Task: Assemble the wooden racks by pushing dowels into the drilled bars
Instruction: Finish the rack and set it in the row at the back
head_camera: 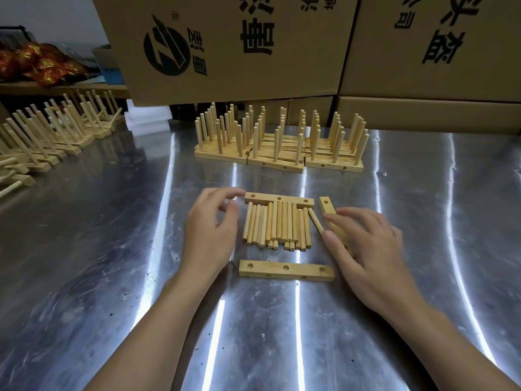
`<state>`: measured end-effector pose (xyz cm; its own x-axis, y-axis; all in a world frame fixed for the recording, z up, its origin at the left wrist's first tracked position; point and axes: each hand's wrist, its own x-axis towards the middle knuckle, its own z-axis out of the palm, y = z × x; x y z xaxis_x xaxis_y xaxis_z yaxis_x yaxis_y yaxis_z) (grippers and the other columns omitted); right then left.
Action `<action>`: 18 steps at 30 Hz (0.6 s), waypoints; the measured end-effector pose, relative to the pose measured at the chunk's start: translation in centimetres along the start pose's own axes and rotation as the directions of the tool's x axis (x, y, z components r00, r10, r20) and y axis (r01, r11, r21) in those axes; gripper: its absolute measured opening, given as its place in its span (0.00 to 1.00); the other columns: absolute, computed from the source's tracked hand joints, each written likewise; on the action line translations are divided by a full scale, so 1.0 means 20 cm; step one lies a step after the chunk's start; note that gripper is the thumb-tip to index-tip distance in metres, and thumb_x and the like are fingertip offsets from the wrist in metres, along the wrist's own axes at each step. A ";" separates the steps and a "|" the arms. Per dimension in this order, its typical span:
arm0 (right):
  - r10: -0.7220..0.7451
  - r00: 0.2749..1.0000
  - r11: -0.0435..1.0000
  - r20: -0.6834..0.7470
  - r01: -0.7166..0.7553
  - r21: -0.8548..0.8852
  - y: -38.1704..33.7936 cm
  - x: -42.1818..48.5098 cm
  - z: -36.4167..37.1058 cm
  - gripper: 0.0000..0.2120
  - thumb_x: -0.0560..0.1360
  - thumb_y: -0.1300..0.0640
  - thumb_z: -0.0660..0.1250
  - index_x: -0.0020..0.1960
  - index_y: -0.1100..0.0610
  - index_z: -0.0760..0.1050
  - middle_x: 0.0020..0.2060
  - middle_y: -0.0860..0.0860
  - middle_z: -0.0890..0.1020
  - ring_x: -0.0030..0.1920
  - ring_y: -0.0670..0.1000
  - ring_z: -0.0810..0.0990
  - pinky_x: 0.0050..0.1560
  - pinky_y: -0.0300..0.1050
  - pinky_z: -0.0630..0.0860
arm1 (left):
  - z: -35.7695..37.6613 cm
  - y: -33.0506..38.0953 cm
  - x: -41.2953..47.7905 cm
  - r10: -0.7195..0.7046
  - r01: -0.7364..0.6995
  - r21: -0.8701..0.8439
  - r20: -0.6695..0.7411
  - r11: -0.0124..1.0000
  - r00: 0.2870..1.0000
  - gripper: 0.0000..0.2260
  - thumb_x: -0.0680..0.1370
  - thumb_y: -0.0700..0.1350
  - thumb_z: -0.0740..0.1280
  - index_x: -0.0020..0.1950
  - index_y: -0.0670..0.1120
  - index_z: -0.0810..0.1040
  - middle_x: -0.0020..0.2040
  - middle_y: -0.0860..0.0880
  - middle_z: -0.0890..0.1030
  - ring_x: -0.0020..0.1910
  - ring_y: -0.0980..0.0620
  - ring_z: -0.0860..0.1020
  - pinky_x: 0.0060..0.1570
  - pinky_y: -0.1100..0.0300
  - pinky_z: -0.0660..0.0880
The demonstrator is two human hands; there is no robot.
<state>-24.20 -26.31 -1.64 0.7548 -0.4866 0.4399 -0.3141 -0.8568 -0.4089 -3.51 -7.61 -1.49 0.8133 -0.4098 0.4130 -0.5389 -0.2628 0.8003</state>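
Note:
Several loose dowels [277, 227] lie side by side in the middle of the metal table [112, 249]. A drilled bar [279, 199] lies across their far ends, and another drilled bar [286, 270] lies just in front of them. My left hand [211, 232] hovers left of the dowels with loosely curled fingers, its index fingertip at the far bar's left end. My right hand [366, 249] rests with fairly straight fingers on a third, slanted bar [327, 206]. A single dowel [314, 220] lies beside my right thumb.
Three groups of finished racks [277, 145] with upright dowels stand behind the work spot. More racks [50, 134] lie in a row along the left edge. Large cardboard boxes [231, 46] wall off the back. Red and gold packets [36, 63] sit far left.

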 end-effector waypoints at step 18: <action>0.150 0.987 0.988 0.054 -0.148 -0.036 -0.05 0.03 0.03 0.07 0.74 0.41 0.76 0.44 0.44 0.86 0.63 0.40 0.78 0.69 0.46 0.69 0.62 0.48 0.61 | 0.02 0.03 -0.03 -0.029 0.030 0.020 -0.006 0.999 1.000 0.11 0.84 0.50 0.64 0.48 0.61 0.84 0.42 0.62 0.83 0.28 0.56 0.79 0.26 0.67 0.69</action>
<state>-23.09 -25.73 -1.36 0.7294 -0.5994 0.3296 -0.4427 -0.7810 -0.4406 -4.43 -7.82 -1.42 0.8301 -0.3968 0.3918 -0.5188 -0.2920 0.8035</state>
